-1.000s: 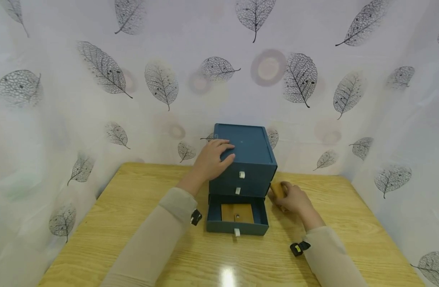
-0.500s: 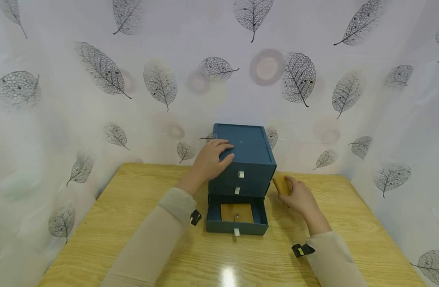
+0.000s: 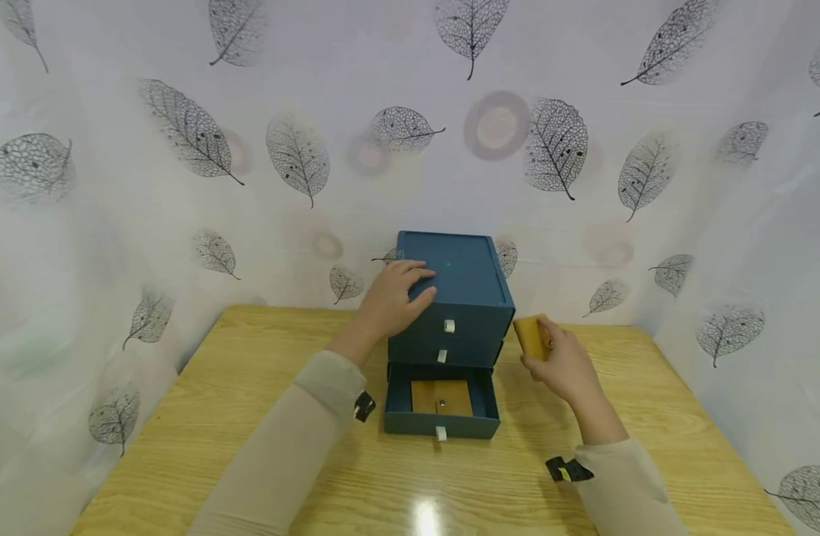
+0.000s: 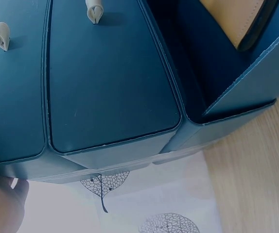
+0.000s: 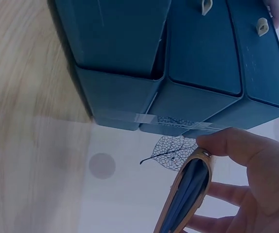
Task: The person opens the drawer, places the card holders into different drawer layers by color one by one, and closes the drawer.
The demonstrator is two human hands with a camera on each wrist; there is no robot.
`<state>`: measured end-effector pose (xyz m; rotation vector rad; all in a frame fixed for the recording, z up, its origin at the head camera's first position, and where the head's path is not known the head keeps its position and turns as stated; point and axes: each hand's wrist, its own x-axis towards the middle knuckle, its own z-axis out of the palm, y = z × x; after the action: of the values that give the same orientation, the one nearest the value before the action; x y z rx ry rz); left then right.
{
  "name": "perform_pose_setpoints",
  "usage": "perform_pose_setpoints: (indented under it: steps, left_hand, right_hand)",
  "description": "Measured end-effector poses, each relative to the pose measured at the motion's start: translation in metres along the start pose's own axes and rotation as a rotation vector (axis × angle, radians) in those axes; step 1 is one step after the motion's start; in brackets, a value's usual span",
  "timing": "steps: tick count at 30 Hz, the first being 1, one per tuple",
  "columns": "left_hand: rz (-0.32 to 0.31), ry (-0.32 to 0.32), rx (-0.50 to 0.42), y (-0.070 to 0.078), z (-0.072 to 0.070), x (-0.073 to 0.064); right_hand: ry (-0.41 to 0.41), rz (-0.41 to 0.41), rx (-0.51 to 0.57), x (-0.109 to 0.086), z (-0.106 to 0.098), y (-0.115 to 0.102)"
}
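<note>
A blue drawer cabinet (image 3: 459,268) has its bottom drawer (image 3: 410,424) pulled out. Inside that drawer lies a tan wallet (image 3: 426,393) with a round snap, its edge also visible in the left wrist view. My left hand (image 3: 394,298) rests on the left edge of the cabinet top, fingers spread over it. Just right of the cabinet, my right hand (image 3: 569,365) holds a second tan wallet (image 3: 530,336) above the table, between thumb and fingers. Seen end-on in the right wrist view, this folded wallet (image 5: 185,194) shows a dark lining and a snap near the thumb.
The two upper drawers are closed, each with a small pale pull tab (image 3: 450,326). A wood-grain table (image 3: 262,417) carries the cabinet. Behind it hangs a pale curtain (image 3: 356,74) printed with dark leaves.
My right hand has lifted the wallet up and slightly right, away from the cabinet's side. The left hand stays on the cabinet, and the drawer with its wallet has not moved.
</note>
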<state>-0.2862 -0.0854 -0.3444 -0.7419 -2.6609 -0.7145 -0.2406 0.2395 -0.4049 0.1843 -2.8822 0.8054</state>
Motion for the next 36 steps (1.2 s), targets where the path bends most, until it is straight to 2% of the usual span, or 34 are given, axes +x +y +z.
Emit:
perform_pose_setpoints:
  steps: [7,20,28,36]
  left_hand:
    - [0.004,0.01,-0.003,-0.001,0.001,-0.001]
    - [-0.002,0.011,-0.001,-0.001,0.002,0.0]
    - [0.007,0.013,0.0,-0.002,0.003,0.0]
    - [-0.003,0.007,-0.007,0.0,0.001,0.0]
  right_hand:
    - [0.079,-0.016,0.028,-0.003,-0.004,-0.005]
    - [0.373,-0.088,0.09,-0.006,-0.001,-0.012]
    - [0.524,-0.211,0.141,-0.005,0.003,-0.013]
    - [0.591,-0.369,0.279,-0.005,0.006,-0.012]
